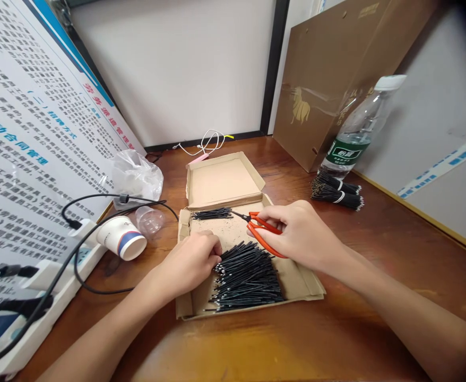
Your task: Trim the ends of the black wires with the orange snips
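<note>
My right hand [302,233] grips a pair of small pliers or cutters with orange handles [268,246]. Their dark jaws point left, near a small row of short black wires [212,213] at the far left of the open cardboard box [233,233]. Curled at the left end of a large pile of short black wires [249,278] is my left hand [199,257]. Its fingers are pressed together at the silvery wire ends, and whatever they pinch is hidden or too small to make out. Dark specks lie on the cardboard between the two groups of wires.
Left of the box are a tipped paper cup [122,239], a clear plastic cup [150,220], a plastic bag [135,172] and a power strip [63,286] with black cables. At right stand a water bottle [348,148] and tied wire bundles [336,192], by a brown box [312,90].
</note>
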A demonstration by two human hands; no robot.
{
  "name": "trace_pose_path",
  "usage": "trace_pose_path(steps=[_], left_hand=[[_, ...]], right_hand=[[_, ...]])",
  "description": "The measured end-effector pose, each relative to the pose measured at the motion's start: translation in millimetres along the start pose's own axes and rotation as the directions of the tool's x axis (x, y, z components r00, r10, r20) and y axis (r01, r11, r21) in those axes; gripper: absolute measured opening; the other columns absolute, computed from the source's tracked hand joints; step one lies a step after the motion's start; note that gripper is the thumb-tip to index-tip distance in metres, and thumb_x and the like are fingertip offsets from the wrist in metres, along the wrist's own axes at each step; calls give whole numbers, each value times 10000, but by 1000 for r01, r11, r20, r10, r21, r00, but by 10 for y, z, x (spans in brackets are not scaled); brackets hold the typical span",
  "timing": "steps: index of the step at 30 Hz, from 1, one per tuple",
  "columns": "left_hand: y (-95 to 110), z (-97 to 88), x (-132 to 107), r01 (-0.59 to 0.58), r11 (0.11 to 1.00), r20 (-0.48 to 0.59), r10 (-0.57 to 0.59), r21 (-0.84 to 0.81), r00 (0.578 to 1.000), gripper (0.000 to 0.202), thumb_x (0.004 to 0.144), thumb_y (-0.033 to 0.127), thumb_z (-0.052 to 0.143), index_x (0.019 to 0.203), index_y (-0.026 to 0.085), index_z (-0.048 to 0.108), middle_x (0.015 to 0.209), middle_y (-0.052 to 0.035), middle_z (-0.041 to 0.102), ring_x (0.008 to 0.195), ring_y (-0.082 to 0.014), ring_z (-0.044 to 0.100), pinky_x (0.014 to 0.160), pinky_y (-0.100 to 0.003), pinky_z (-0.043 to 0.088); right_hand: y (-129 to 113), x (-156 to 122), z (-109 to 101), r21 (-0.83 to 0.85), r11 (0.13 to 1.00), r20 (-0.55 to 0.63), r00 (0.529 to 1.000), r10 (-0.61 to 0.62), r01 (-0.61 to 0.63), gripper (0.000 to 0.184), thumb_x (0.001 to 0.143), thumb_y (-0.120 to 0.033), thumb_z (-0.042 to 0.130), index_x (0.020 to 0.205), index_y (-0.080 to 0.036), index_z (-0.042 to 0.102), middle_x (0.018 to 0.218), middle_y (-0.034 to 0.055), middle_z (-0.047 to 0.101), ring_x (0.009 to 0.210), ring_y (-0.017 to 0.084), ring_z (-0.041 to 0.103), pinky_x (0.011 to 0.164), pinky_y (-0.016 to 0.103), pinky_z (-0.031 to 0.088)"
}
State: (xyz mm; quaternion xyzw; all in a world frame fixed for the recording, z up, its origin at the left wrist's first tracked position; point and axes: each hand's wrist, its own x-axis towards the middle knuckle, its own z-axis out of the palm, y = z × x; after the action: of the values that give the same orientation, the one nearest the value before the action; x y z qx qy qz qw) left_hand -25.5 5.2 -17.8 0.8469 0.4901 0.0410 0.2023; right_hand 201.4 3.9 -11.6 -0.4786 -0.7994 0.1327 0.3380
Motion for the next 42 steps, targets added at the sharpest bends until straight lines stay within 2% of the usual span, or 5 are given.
trace_pose_path(steps=[12, 18, 25, 37, 42], left_hand=[[49, -33, -22, -15, 997, -80, 9, -75, 997, 147, 796, 65, 452, 741, 176, 531, 731, -18, 594, 696, -173, 522, 617, -294, 373], [138, -143, 8, -64, 941, -233, -15, -331, 972, 119, 851, 94, 447, 869, 177, 529, 715, 4, 594, 667, -146, 533, 600, -267, 408], [110, -81, 28, -86, 900, -219, -12, -428, 976, 120, 888, 144, 462, 837, 171, 567, 637, 18, 548, 551, -107, 506, 520, -231, 416], [211, -77, 41, -208, 545, -389, -241, -812, 889, 53, 792, 175, 642, 802, 124, 632, 604, -36, 644, 518, -128, 594, 446, -220, 470], [176, -77, 51, -281, 461, -439, -283, -842, 853, 73, 800, 170, 665, 832, 113, 633, 646, -47, 672, 580, -145, 642, 493, -228, 502]], right_hand=[[14, -5, 17, -11, 1000, -1, 1000, -22, 22, 235, 802, -250, 562, 585, -165, 586, 472, -56, 353, 464, 79, 265, 473, 247, 256], [-28, -12, -26, 153, 987, 77, 997, 27, -39, 190, 776, -280, 632, 640, -152, 667, 463, -46, 446, 443, 72, 328, 457, 244, 260], [-54, -6, 1, 469, 848, 62, 967, 249, -248, 164, 719, -308, 708, 738, -146, 684, 567, -1, 602, 485, 96, 471, 447, 229, 360], [-72, 40, 16, 616, 705, 200, 936, 290, -350, 242, 615, -250, 791, 804, -145, 681, 767, 49, 708, 658, 148, 629, 603, 274, 519], [-77, 41, -12, 659, 611, 290, 898, 332, -439, 236, 605, -190, 770, 817, -141, 679, 705, 38, 689, 584, 119, 597, 488, 226, 464]])
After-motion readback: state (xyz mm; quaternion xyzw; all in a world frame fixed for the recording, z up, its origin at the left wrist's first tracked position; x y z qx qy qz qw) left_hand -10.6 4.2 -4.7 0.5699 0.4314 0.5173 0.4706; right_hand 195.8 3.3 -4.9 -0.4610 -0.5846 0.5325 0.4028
